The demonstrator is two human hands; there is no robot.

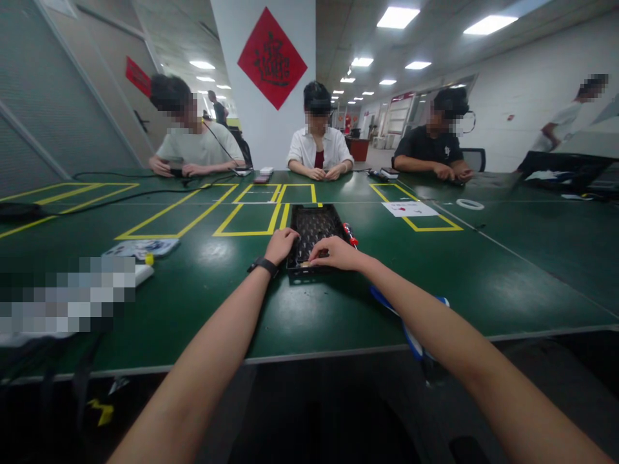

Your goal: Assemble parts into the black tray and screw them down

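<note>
A black open case (314,222) with rows of small raised shapes inside lies flat on the green table. My left hand (281,245) is closed on its left rim, fingers curled over the edge. My right hand (338,252) reaches over the near right corner, its fingers pinched together low at the case's near end. By those fingertips is a small pale piece (304,263); whether it is in the pinch is too small to tell. A red-handled tool (350,236), like a screwdriver, lies along the case's right side, partly behind my right hand.
A blue-and-white object (385,299) lies under my right forearm at the table (309,328) edge. White paper (410,209) and a white ring (470,204) are to the right. A white power strip (140,276) and cables occupy the left. Several people sit opposite.
</note>
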